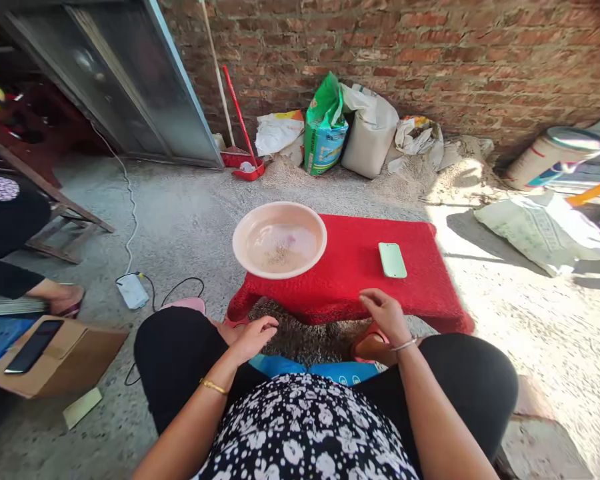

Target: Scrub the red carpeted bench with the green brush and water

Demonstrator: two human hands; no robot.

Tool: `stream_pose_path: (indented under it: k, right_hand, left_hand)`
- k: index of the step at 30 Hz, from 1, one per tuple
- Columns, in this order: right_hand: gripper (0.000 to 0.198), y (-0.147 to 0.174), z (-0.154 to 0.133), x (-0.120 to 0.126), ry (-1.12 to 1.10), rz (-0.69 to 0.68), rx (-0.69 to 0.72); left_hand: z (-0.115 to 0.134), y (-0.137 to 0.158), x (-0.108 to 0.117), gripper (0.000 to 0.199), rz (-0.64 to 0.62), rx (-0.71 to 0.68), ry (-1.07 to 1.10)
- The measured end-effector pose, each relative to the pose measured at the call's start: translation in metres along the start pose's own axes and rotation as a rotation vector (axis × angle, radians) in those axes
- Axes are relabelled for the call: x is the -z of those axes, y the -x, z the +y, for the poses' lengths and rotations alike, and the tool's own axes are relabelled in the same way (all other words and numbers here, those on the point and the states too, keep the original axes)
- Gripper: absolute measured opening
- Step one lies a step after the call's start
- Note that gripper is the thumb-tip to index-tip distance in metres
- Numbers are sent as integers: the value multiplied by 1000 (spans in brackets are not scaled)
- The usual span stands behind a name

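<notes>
Left hand (253, 335) loosely curled, empty, over grain pile (305, 340) at 6 o'clock, likely to scoop. Right hand (386, 315) pinched, contents unclear, at red surface (350, 280) edge; bowl (279, 239) at 11, phone (393, 259) at 1.

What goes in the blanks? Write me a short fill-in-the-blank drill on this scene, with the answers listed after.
1. The pink basin sits on a low table covered in ____ cloth.
2. The pale green phone lies to the ____ of the basin.
3. The left hand and right hand are over a pile of grain lying on the ____.
4. Behind the table, sacks lean against a ____ wall.

Answers: red; right; floor; brick
</notes>
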State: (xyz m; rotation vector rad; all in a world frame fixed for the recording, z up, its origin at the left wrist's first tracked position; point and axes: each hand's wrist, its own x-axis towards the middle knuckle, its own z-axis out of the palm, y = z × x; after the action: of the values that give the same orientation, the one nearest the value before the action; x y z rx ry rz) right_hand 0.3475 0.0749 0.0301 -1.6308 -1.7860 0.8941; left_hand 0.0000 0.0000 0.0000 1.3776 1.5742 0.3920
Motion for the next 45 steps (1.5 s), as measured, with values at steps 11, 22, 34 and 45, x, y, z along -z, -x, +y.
stream_pose_path:
  k: [11, 22, 34, 45]
  right_hand:
    - [49, -81, 19, 47, 524, 323, -378]
    - [30, -12, 1, 15, 402, 256, 209]
    - [41, 24, 30, -73, 705, -443, 676]
    - [19, 26, 63, -81, 948, -808, 199]
  left_hand:
    - [9, -4, -13, 27, -157, -42, -343]
    - [6, 1, -18, 26, -243, -68, -506]
    - [71, -38, 1, 55, 294, -36, -680]
    - [70, -56, 0, 56, 401, -39, -770]
